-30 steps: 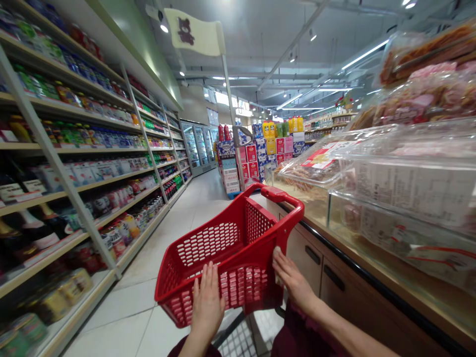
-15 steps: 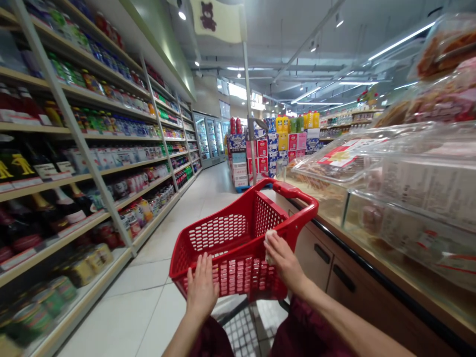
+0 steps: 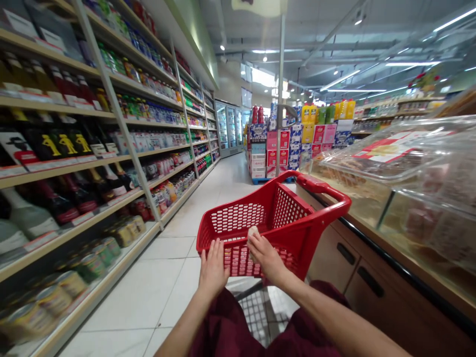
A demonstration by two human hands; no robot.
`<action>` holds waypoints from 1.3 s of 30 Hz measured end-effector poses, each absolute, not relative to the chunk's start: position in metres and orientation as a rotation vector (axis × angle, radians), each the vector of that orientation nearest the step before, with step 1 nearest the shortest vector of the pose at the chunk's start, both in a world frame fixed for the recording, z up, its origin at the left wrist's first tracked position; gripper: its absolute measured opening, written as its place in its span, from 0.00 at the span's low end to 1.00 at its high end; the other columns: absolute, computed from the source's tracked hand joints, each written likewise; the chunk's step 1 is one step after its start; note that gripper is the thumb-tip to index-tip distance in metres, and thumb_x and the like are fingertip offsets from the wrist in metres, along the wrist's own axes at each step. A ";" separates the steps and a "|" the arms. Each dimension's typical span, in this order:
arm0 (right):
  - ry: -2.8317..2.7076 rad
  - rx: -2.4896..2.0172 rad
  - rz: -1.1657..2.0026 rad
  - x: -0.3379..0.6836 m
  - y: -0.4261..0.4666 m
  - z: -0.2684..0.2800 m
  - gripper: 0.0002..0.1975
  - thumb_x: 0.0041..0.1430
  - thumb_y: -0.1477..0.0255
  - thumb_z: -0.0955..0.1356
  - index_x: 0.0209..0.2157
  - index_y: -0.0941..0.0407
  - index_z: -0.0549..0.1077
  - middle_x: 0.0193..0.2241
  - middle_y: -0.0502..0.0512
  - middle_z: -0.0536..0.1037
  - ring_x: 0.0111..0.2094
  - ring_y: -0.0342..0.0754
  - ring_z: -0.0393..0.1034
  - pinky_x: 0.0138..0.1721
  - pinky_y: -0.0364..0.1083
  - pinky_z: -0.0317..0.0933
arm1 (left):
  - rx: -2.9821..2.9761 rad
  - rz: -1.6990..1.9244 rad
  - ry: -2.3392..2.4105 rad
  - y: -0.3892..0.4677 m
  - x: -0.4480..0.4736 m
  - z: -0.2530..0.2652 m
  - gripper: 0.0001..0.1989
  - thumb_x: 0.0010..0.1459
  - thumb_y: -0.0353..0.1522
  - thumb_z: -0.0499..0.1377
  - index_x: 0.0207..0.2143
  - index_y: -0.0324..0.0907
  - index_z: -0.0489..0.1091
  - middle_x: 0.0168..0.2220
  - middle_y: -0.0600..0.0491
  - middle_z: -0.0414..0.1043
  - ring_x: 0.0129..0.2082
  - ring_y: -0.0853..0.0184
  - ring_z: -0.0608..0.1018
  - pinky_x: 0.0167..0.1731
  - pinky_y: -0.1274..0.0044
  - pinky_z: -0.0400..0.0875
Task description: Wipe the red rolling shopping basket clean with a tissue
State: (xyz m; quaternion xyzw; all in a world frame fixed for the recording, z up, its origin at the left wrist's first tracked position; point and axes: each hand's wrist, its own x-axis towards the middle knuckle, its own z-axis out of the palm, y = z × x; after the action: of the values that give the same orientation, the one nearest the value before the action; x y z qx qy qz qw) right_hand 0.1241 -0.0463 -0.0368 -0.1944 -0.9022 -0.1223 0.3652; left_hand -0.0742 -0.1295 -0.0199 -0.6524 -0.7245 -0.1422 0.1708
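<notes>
A red plastic shopping cart (image 3: 240, 221) stands sideways in front of me, its perforated basket holding nothing that I can see. My left hand (image 3: 214, 263) lies against the basket's near side by the rim, fingers stretched out. Farther along the same rim, my right hand (image 3: 266, 253) is closed around a crumpled white cloth (image 3: 253, 231) and presses it to the top edge. Most of the cloth is hidden under the fingers. The cart's handle (image 3: 320, 187) points to the right, and nobody's hand is on it.
Shelves (image 3: 107, 153) of bottles and cans run along the left. To the right is a wooden counter (image 3: 330, 243) topped with clear packaged food (image 3: 383, 148), close to the cart's handle end. Stacked drink cartons (image 3: 275, 153) stand ahead beside a pole (image 3: 280, 99). Pale tiles (image 3: 148, 277) cover the floor.
My right hand has slid left along the rim with the cloth, closer to my left hand. The left hand stays on the basket. The view has swung left, so the surroundings appear farther right.
</notes>
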 end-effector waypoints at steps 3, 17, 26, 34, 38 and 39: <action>-2.393 -0.435 -0.303 0.118 -0.050 -0.062 0.17 0.59 0.78 0.57 0.49 0.59 0.63 0.51 0.59 0.65 0.58 0.49 0.45 0.52 0.54 0.55 | -1.871 -0.419 -2.096 -0.136 -0.086 -0.023 0.30 0.47 0.28 0.48 0.55 0.34 0.50 0.58 0.44 0.50 0.58 0.60 0.52 0.55 0.61 0.47; -2.544 -0.277 -0.246 0.026 -0.087 -0.075 0.16 0.60 0.76 0.57 0.48 0.62 0.65 0.51 0.58 0.65 0.58 0.48 0.45 0.56 0.47 0.50 | -1.914 -0.505 -2.405 -0.167 -0.144 -0.033 0.34 0.44 0.26 0.47 0.56 0.34 0.45 0.58 0.44 0.50 0.58 0.64 0.52 0.56 0.64 0.47; -2.570 -0.329 -0.275 0.020 -0.082 -0.058 0.18 0.59 0.77 0.57 0.51 0.63 0.61 0.52 0.60 0.63 0.57 0.48 0.47 0.55 0.49 0.51 | -1.856 -0.488 -2.331 -0.163 -0.136 -0.032 0.34 0.43 0.26 0.47 0.56 0.34 0.44 0.59 0.44 0.48 0.59 0.64 0.51 0.55 0.64 0.48; -2.382 -0.409 -0.359 0.065 -0.066 -0.052 0.18 0.59 0.78 0.56 0.51 0.61 0.61 0.54 0.60 0.60 0.59 0.52 0.41 0.53 0.55 0.53 | -1.894 -0.436 -2.198 -0.144 -0.112 -0.023 0.33 0.45 0.27 0.46 0.56 0.32 0.46 0.59 0.43 0.48 0.59 0.63 0.51 0.55 0.63 0.48; -2.373 -0.370 -0.381 0.086 -0.059 -0.069 0.16 0.59 0.79 0.56 0.47 0.62 0.66 0.49 0.61 0.67 0.57 0.49 0.48 0.51 0.52 0.57 | -1.962 -0.391 -2.106 -0.132 -0.096 -0.019 0.34 0.43 0.26 0.46 0.56 0.32 0.46 0.59 0.44 0.47 0.59 0.63 0.50 0.55 0.64 0.47; -2.368 -0.381 -0.380 0.089 -0.059 -0.071 0.15 0.59 0.79 0.57 0.46 0.63 0.66 0.49 0.61 0.67 0.57 0.49 0.48 0.51 0.52 0.58 | -1.975 -0.379 -2.082 -0.129 -0.093 -0.018 0.34 0.43 0.25 0.46 0.56 0.32 0.46 0.59 0.44 0.47 0.59 0.63 0.50 0.55 0.64 0.46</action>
State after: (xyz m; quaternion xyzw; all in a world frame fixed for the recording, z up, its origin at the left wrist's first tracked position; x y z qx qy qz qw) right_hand 0.0891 -0.0585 -0.0708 -0.1471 -0.9137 -0.1465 0.3493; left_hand -0.0928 -0.1288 -0.0180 -0.6770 -0.7139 -0.1301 0.1231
